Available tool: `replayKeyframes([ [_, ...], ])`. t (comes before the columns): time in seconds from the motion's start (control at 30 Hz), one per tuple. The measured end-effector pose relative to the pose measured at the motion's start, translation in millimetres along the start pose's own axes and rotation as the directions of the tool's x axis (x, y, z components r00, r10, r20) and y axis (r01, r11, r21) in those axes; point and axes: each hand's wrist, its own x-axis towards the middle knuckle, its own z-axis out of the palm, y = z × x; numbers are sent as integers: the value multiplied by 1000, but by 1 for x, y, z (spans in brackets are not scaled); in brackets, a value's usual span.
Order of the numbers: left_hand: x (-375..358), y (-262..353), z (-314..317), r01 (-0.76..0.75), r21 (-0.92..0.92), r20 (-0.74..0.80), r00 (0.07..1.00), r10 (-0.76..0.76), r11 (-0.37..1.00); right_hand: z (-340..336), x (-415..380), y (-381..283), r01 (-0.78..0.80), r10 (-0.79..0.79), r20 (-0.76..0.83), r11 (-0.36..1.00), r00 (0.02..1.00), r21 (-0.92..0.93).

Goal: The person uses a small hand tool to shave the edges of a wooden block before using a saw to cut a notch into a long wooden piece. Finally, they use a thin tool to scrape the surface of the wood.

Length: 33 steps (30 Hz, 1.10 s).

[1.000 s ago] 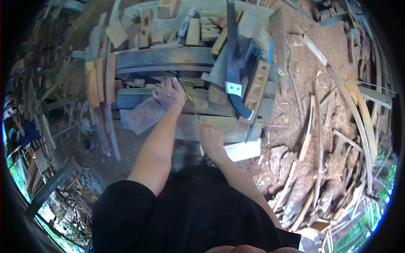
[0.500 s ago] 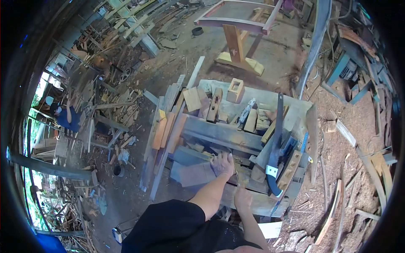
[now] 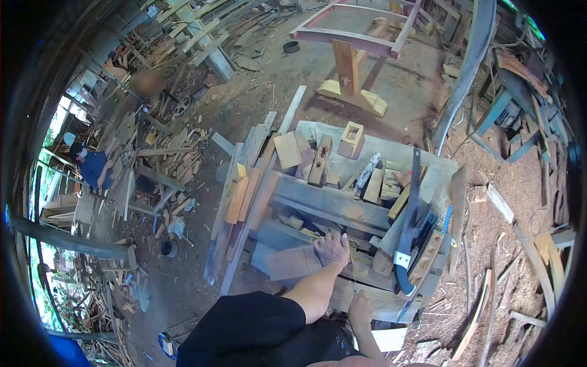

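Left hand (image 3: 332, 249) is pressing flat, fingers spread, on a wood plank (image 3: 361, 269) lying across the cluttered workbench (image 3: 373, 147). Right hand (image 3: 361, 309) is resting at the plank's near edge; can't tell its grip. Looks like steadying; next it's needing the handsaw (image 3: 406, 232) lying just right.

Head camera looks steeply down, from well above, over the cluttered workbench (image 3: 342, 202).

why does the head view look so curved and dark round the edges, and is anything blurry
Head view: a fisheye lens bends straight planks toward the rim and leaves black corners. Daylight falls evenly on the workbench, without harsh glare. The left hand and the saw are fairly sharp; the scrap piles at the far left are smeared, and a distant person there is small and soft.
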Motion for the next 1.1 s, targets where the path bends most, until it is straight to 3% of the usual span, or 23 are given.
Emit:
replayKeyframes([
  [0.13,0,0,-1,1,2,-11,1000,-1,1000,27,45,-6,56,-55,-23,998,998,24],
  [0.27,3,0,-6,5,-1,12,1000,-5,1000,9,5,-5,37,-31,-90,997,995,67],
  [0.37,2,1,-4,18,-12,26,1000,-18,1000,14,-2,3,-50,49,-47,998,998,-40],
  [0.47,1,0,-5,14,-1,39,999,-14,1000,29,30,-1,55,-54,-111,998,992,7],
  [0.77,3,-1,-4,25,2,55,998,-25,1000,14,6,-4,-84,84,-6,996,996,-41],
  [0.87,3,0,-6,22,-4,45,999,-21,1000,25,40,-7,60,-62,-56,997,996,-38],
  [1.07,5,-2,-3,2,-6,-2,1000,-2,1000,6,-8,-3,-71,72,16,996,997,-44],
  [1.1,3,-2,-3,-2,-12,8,1000,2,1000,6,-1,-5,-39,38,-49,999,998,-6],
])
